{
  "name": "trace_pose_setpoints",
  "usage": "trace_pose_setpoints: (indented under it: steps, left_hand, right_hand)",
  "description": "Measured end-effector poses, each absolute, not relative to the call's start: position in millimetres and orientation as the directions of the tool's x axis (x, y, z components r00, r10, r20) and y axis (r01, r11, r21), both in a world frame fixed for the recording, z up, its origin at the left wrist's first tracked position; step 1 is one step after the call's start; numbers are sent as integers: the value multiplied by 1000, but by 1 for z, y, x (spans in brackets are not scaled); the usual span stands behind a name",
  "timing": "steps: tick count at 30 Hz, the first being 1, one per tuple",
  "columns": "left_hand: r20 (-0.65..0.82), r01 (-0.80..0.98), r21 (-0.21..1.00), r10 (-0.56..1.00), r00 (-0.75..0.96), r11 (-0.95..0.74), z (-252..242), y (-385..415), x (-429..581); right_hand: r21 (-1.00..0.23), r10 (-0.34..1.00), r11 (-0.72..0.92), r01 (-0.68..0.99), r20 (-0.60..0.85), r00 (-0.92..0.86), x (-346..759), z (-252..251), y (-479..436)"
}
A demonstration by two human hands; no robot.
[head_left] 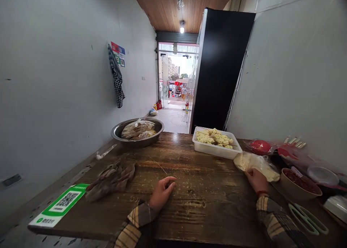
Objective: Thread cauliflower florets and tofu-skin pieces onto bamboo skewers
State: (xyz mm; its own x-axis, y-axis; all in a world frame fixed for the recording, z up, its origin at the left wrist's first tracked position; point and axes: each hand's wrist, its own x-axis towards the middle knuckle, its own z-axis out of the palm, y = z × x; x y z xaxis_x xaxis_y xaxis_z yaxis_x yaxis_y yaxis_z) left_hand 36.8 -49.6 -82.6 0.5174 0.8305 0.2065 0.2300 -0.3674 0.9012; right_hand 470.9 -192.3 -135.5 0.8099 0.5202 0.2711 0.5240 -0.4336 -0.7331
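My left hand (162,193) is above the middle of the wooden table, thumb and fingers closed together. A thin skewer (162,168) sticks out from its fingers, pointing away and to the left. At the right, my right hand (257,181) pinches the near edge of a clear plastic bag (252,162) with pale, cream-coloured food in it. Just behind the bag stands a white plastic tray (217,151), where skewers of pale yellow-white, cauliflower-like pieces (213,136) lie piled.
Far left on the wooden table (187,212) stands a steel basin (135,143) with bagged skewers. A crumpled dark plastic bag (114,177) and a green QR-code sign (61,204) lie nearer. On the right are a bowl of red food (300,193) and green-handled scissors (309,219).
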Motion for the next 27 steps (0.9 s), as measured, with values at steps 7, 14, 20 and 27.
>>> trace_pose_setpoints:
  steps: [7, 14, 20, 27]
  left_hand:
    - [190, 297, 872, 828, 527, -389, -75, -56, 36]
    - [200, 266, 886, 832, 517, -379, -73, -59, 36]
    - [295, 131, 931, 913, 281, -341, -84, -44, 33]
    - [353, 215, 891, 908, 224, -399, -92, -37, 33]
  right_hand:
    - [-883, 658, -169, 438, 229, 717, 424, -116, -183]
    - [-929, 872, 77, 363, 239, 428, 314, -104, -154]
    - [-763, 917, 360, 537, 395, -52, 220, -76, -131]
    - [-670, 871, 451, 589, 476, -124, 205, -69, -123]
